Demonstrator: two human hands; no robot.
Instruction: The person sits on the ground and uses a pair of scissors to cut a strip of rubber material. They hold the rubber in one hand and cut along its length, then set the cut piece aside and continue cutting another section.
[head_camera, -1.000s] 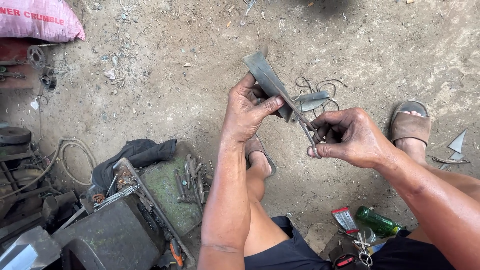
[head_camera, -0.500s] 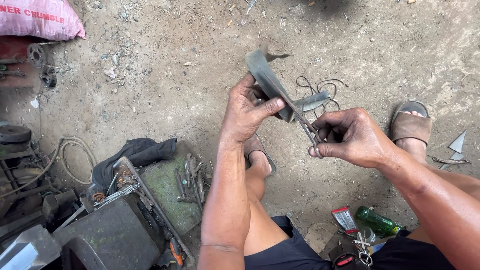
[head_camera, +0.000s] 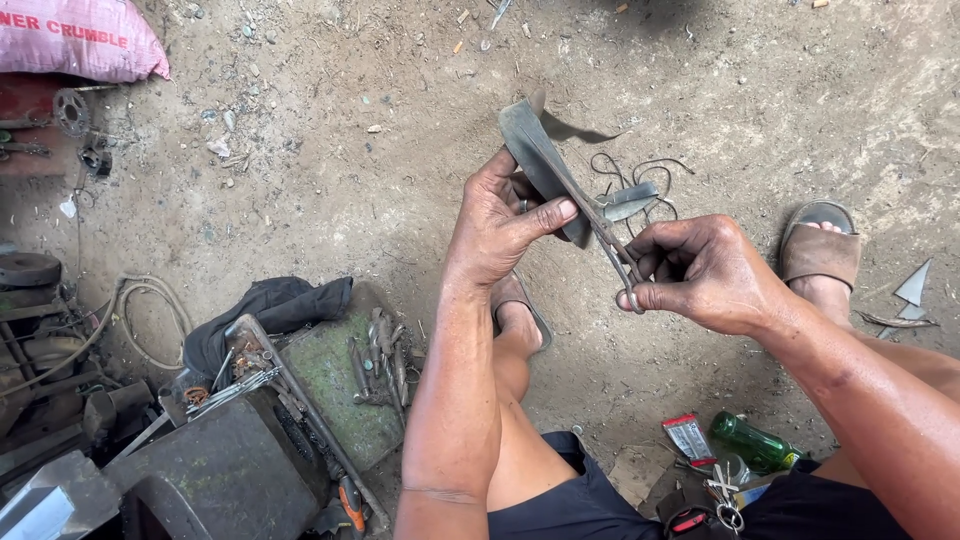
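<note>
Holding a dark, curved strip of sheet material up between both hands, the person grips it from the left with the left hand — thumb pressed flat along its near face, fingers curled behind it. Metal shears run along the strip's lower edge, and the right hand is closed around their handles, fingers hooked through and over the loops; how far the blades stand apart I cannot tell. Just beyond the hands, on the dirt floor, lie a grey offcut and a tangle of thin dark wire. Below the left hand a sandalled foot rests on the floor; to the right of the right hand is the other foot in a brown sandal, with pale triangular scraps just past it. Nearer the body, under the right forearm, sit a green glass bottle, a small red-and-silver packet and a bunch of keys. Well to the left of the left arm stands an open green toolbox with loose tools in it — a dark cloth draped beside it and a coil of hose further out. Far off at the upper left lies a pink sack.
</note>
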